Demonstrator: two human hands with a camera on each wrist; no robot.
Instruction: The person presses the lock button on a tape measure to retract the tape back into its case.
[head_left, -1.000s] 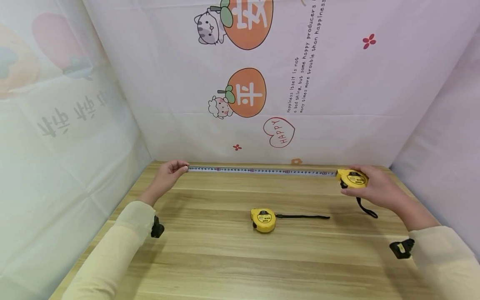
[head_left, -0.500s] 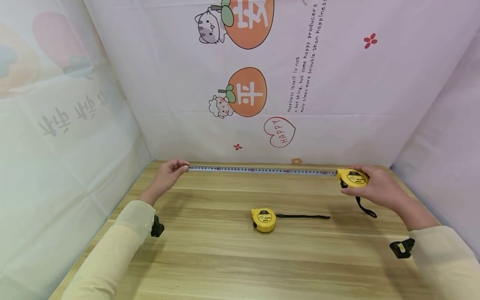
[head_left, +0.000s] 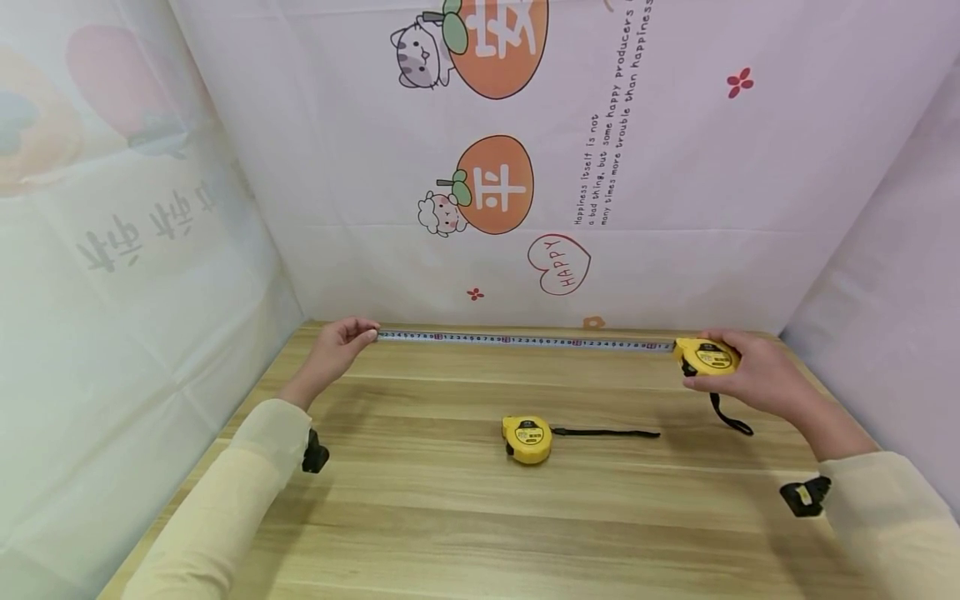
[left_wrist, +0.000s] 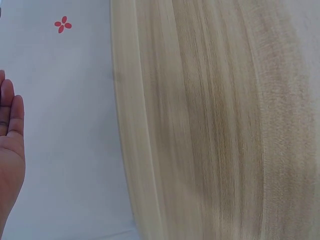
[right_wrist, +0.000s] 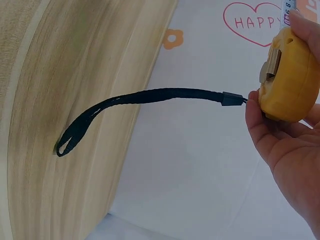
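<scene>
A yellow tape measure (head_left: 705, 357) is gripped in my right hand (head_left: 761, 377) at the right of the table. Its white blade (head_left: 525, 341) stretches straight across to the left, close along the back wall. Between thumb and fingers, my left hand (head_left: 337, 348) pinches the blade's free end. In the right wrist view the fingers wrap the yellow case (right_wrist: 292, 75), and a black wrist strap (right_wrist: 150, 95) hangs from it. Only part of the left hand (left_wrist: 10, 150) shows in the left wrist view, where the blade is out of sight.
A second yellow tape measure (head_left: 527, 440) lies mid-table, its black strap (head_left: 603, 432) stretched to the right. White printed cloth walls (head_left: 360, 275) close in the wooden table (head_left: 450, 542) at the back and both sides.
</scene>
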